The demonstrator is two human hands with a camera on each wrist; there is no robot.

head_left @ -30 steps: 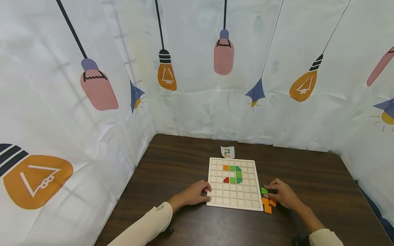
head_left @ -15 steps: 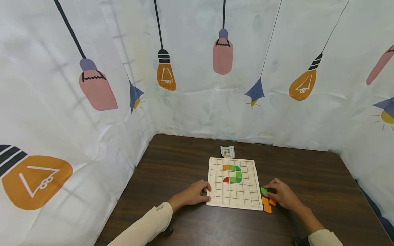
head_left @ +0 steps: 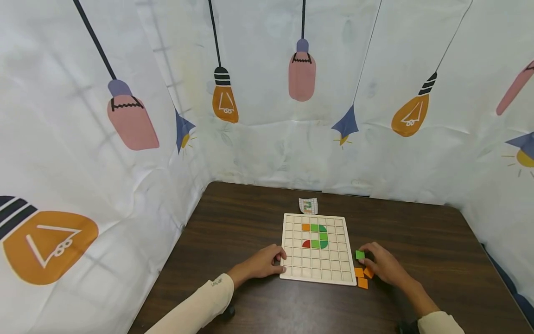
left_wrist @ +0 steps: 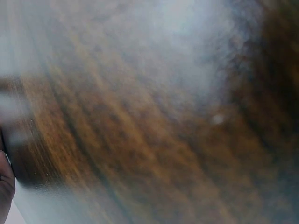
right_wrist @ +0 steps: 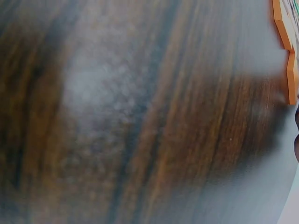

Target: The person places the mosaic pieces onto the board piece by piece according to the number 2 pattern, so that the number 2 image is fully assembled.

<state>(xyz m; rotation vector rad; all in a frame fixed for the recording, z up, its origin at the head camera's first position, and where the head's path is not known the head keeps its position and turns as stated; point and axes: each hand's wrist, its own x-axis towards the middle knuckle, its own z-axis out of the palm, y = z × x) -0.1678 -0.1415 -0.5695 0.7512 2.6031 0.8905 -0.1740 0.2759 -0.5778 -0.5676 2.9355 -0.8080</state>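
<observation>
A pale wooden grid board lies on the table, and my left hand holds its left edge between thumb and fingers. Just off the board's right side, my right hand pinches a bright green square tile. Several orange square tiles lie below that hand, beside the board's lower right corner; two show edge-on in the right wrist view as orange tiles. Set into the upper grid cells are an orange square, green squares, dark green rounded pieces and a red rounded piece.
Behind the board lies a small printed card with a coloured pattern on a grid. The dark wood-grain table meets a white curtain with printed lamps at its back and left. Both wrist views show mostly blurred table.
The green tile has moved slightly right and away from me, turning straighter, with the right hand's fingers on it. One orange tile beside the thumb has shifted a little. The left hand stays put.
</observation>
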